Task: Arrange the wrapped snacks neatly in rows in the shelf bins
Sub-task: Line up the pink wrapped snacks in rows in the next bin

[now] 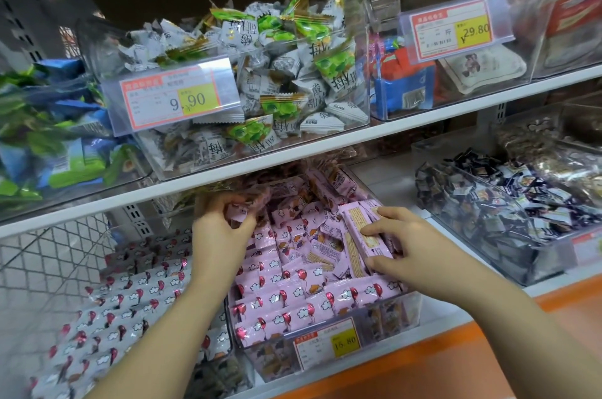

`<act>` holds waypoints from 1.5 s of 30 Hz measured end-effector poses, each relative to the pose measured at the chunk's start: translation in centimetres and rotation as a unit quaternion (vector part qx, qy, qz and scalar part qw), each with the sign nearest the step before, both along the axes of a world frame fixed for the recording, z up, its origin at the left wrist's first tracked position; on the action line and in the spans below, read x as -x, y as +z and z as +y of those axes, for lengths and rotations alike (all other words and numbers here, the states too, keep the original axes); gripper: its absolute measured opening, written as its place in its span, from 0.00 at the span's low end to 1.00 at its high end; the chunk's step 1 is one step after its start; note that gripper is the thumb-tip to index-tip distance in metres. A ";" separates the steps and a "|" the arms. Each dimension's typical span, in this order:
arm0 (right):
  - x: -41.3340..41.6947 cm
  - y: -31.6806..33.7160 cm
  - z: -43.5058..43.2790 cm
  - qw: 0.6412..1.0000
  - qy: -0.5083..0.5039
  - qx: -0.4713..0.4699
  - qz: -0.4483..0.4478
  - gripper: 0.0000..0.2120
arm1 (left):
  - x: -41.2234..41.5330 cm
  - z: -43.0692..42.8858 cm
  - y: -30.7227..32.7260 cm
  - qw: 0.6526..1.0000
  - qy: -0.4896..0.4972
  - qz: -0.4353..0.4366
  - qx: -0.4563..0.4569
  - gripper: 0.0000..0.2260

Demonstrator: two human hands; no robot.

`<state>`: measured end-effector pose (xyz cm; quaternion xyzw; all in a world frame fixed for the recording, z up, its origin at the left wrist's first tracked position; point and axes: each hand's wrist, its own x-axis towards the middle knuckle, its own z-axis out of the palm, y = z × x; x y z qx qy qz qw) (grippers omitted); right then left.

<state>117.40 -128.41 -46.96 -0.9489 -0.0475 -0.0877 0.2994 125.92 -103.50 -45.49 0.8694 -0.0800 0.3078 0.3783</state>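
A clear bin on the lower shelf holds several pink wrapped snacks; those near its front lie in rows, those at the back lie jumbled. My left hand reaches into the back left of the bin and grips a pink snack between thumb and fingers. My right hand is at the bin's right side and holds a stack of pink snacks standing on edge, fingers on top and thumb below.
Left of the pink bin stands a bin of white wrapped snacks in rows. At the right is a bin of dark wrapped candies. The upper shelf overhangs with bins of green and white sweets. A yellow price tag fronts the pink bin.
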 end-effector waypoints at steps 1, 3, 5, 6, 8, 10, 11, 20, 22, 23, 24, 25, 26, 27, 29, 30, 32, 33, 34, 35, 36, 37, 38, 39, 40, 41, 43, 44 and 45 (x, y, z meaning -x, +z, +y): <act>0.0 0.0 0.0 1.000 0.000 0.001 0.001 0.23 | -0.4 0.1 -0.3 1.000 0.005 0.008 -0.006 0.07; 0.0 0.0 0.0 1.000 0.000 0.001 0.001 0.22 | -0.9 0.3 -0.5 0.996 0.005 0.070 -0.047 0.08; 0.0 0.0 0.0 1.000 0.001 0.001 0.001 0.22 | -0.9 0.2 -0.5 0.983 0.010 0.152 -0.098 0.11; 0.0 0.0 0.0 1.000 0.000 0.002 0.001 0.22 | -0.8 0.1 -0.3 0.979 0.011 0.173 -0.110 0.13; 0.0 0.1 0.0 1.000 -0.001 0.002 0.001 0.22 | -0.3 0.0 0.2 0.975 0.010 0.183 -0.125 0.15; 0.1 0.1 0.0 1.000 0.001 0.002 0.002 0.22 | 0.2 -0.1 0.4 0.972 0.009 0.176 -0.155 0.17; 0.1 0.1 0.0 1.000 0.002 0.001 0.002 0.23 | 0.4 -0.1 0.5 0.970 0.008 0.169 -0.174 0.18; 0.5 0.9 -0.7 1.000 -0.004 -0.007 -0.001 0.22 | 3.4 -4.3 1.5 0.928 -0.203 0.115 -0.291 0.16; 0.5 0.9 -0.7 1.000 -0.009 -0.012 -0.004 0.22 | 3.5 -6.2 1.1 0.914 -0.243 0.136 -0.295 0.17; 0.5 0.8 -0.8 1.000 -0.014 -0.014 -0.007 0.21 | 3.4 -7.0 0.9 0.908 -0.256 0.152 -0.295 0.18; 0.6 0.8 -0.7 1.000 -0.020 -0.014 -0.015 0.20 | 3.4 -7.7 0.6 0.902 -0.267 0.171 -0.293 0.19; 0.6 0.8 -0.8 0.999 -0.028 -0.015 -0.026 0.19 | 3.3 -8.4 0.5 0.896 -0.278 0.191 -0.291 0.20; 0.6 0.9 -0.8 0.998 -0.037 -0.018 -0.038 0.17 | 3.2 -8.9 0.3 0.890 -0.287 0.207 -0.287 0.21; 0.7 1.0 -0.9 0.998 -0.046 -0.023 -0.048 0.16 | 3.2 -9.3 0.2 0.887 -0.296 0.220 -0.280 0.21; 0.7 1.2 -1.0 0.995 -0.067 -0.037 -0.058 0.15 | 3.3 -9.8 0.2 0.889 -0.308 0.235 -0.245 0.21; 0.7 1.2 -1.1 0.994 -0.083 -0.040 -0.061 0.14 | 3.4 -10.0 0.2 0.892 -0.310 0.237 -0.229 0.21; 0.6 1.2 -1.1 0.991 -0.112 -0.029 -0.071 0.15 | 3.5 -10.1 0.2 0.895 -0.307 0.238 -0.218 0.23; 0.6 1.2 -1.0 0.990 -0.121 -0.022 -0.073 0.15 | 3.5 -10.1 0.1 0.897 -0.302 0.239 -0.217 0.23; 0.6 1.3 -0.8 0.989 -0.127 -0.015 -0.074 0.15 | 3.6 -10.1 0.1 0.900 -0.296 0.239 -0.213 0.23; 0.7 1.4 -0.7 0.988 -0.134 -0.008 -0.075 0.15 | 3.6 -10.1 0.0 0.904 -0.291 0.239 -0.204 0.22; 0.8 1.5 -0.5 0.987 -0.141 -0.002 -0.076 0.15 | 3.7 -10.2 0.0 0.909 -0.287 0.238 -0.189 0.21; 1.0 1.7 -0.5 0.986 -0.146 0.002 -0.080 0.14 | 3.7 -10.2 0.0 0.914 -0.284 0.235 -0.167 0.19; 1.1 1.9 -0.4 0.985 -0.147 -0.001 -0.088 0.14 | 3.9 -10.2 0.2 0.920 -0.283 0.231 -0.143 0.17; 1.1 2.0 -0.5 0.985 -0.144 -0.014 -0.099 0.14 | 4.0 -10.1 0.4 0.925 -0.283 0.223 -0.121 0.16; 1.2 2.2 -0.5 0.984 -0.139 -0.037 -0.110 0.13 | 4.1 -9.8 0.6 0.929 -0.283 0.211 -0.107 0.15; 1.2 2.3 -0.5 0.981 -0.136 -0.064 -0.122 0.13 | 4.3 -9.4 0.9 0.934 -0.282 0.197 -0.100 0.13; 1.4 2.6 0.0 0.973 -0.134 -0.116 -0.148 0.11 | 4.8 -7.9 1.6 0.943 -0.272 0.163 -0.102 0.11; 1.6 2.6 0.4 0.969 -0.128 -0.137 -0.158 0.10 | 5.1 -6.9 1.9 0.948 -0.263 0.150 -0.103 0.11; 1.8 2.6 1.1 0.967 -0.116 -0.157 -0.165 0.10 | 5.4 -5.6 2.1 0.952 -0.251 0.138 -0.107 0.11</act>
